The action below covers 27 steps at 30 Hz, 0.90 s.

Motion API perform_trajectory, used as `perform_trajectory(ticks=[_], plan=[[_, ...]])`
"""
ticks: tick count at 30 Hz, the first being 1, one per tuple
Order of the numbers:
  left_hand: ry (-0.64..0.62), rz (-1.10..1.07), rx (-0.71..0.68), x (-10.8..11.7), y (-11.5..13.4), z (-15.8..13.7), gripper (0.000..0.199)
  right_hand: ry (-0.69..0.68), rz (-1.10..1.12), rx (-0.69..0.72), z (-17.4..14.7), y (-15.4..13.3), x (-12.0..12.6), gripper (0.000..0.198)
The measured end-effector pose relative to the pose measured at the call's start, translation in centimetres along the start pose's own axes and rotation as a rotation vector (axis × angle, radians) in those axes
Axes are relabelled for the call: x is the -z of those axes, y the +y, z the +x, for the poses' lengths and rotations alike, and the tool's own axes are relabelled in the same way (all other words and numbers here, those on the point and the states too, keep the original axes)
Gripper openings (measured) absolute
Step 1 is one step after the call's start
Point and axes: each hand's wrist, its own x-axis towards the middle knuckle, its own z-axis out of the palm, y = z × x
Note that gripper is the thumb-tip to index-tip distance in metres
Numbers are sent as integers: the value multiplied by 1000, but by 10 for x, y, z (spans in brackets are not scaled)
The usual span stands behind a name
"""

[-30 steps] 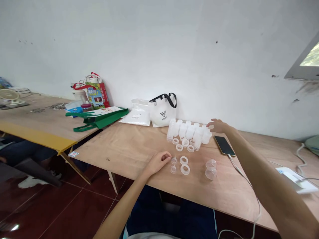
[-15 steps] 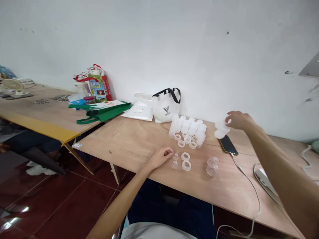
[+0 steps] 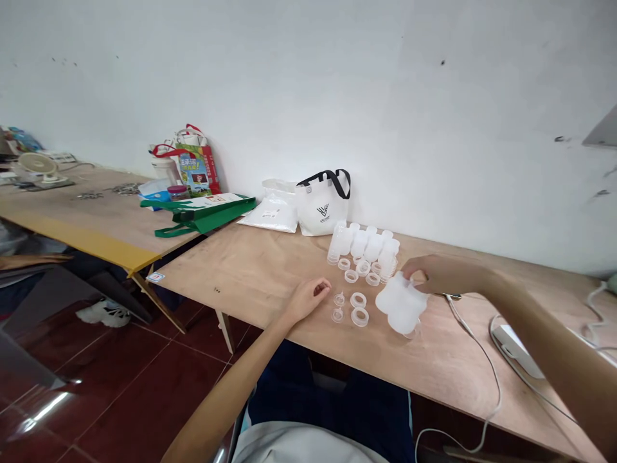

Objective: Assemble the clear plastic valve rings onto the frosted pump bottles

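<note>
The right hand [image 3: 429,274] grips the upper edge of a white lobed piece [image 3: 401,307], thumb and fingers closed on it, above the counter [image 3: 274,276] and well to the right of the left hand [image 3: 310,299]. That left hand rests half-curled, a gap showing inside the thumb, nothing seen in it, just beside 2 small clear fittings [image 3: 338,299]. The likeliest trouble is a blind knock: the white piece hides most of a clear cup [image 3: 415,331] below the right hand; whether they touch, I cannot tell. 2 rings [image 3: 360,323] lie between the hands, where a leftward swing could scatter them. An edge grip might also let the piece swivel.
</note>
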Motion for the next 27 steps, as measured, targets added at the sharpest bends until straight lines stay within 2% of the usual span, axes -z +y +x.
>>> perform_trajectory(ticks=[1,3,8,16,18,20,24,25,27], plan=[[-3,-1,2,0,0,0,20,-91,42,25,4,-6,-7,30],[-30,2,-1,1,0,1,19,-182,57,6,11,-12,-19,27],[-61,27,-27,1,3,2,17,-164,13,-65,18,-16,-30,30],[-72,68,-34,2,4,3,19,-192,88,-80,7,-25,-18,36],[-76,70,-36,3,5,2,19,-118,130,-105,-4,-24,-13,36],[-67,63,-32,3,7,3,18,34,169,-140,-21,-26,-13,36],[5,91,-20,2,5,3,18,372,345,-159,-62,-45,-39,37],[28,126,-21,1,2,3,18,397,432,-130,-70,-52,-51,39],[65,235,-6,-1,-4,2,19,314,545,-63,-79,-63,-76,42]])
